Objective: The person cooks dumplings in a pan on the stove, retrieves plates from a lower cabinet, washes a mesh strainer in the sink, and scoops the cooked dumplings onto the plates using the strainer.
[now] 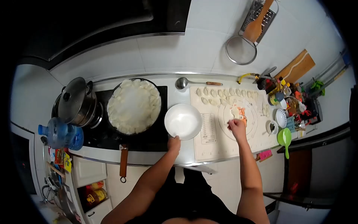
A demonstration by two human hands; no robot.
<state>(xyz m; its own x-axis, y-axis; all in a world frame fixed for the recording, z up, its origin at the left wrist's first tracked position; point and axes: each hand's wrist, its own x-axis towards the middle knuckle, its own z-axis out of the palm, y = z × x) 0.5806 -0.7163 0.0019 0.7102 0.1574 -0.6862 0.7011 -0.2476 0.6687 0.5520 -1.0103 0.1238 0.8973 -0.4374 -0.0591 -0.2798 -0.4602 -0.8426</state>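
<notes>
My left hand [174, 143] grips the near rim of a white bowl [182, 121] that stands between the stove and the mat. Nothing but glare shows inside the bowl. Over the pale kneading mat [209, 149], my right hand [237, 127] is closed, fingertips down, beside an orange-and-white patch of food [241, 112]. What its fingers hold, if anything, is hidden. Several shaped dumplings [213, 101] lie in rows along the mat's far edge. A wide pan [133, 106] heaped with pale pieces under a whitish haze sits on the stove, left of the bowl.
A lidded pot [77, 104] and a blue water bottle [61, 135] stand at left. The pan's handle [123, 161] juts past the counter edge. Behind the bowl lies a ladle [194, 83]. At right are a green scoop [284, 139], a small bowl [272, 127] and several bottles.
</notes>
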